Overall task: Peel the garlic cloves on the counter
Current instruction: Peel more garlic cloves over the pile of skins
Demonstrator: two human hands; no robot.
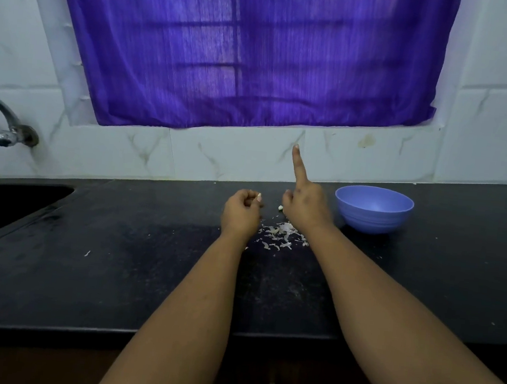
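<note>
Black counter (114, 271) edge below both hands (240, 218).

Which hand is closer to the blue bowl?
Right. The right hand is just left of the blue bowl, one finger pointing up. The left hand is farther left, beyond the right hand.

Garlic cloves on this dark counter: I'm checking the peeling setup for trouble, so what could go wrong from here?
1. The left hand pinches a small garlic clove by its fingertips; that slight grip may slip.
2. A loose clove lies beside the right hand and could be knocked away.
3. Scattered peels could hide cloves, away from the blue bowl.
</note>
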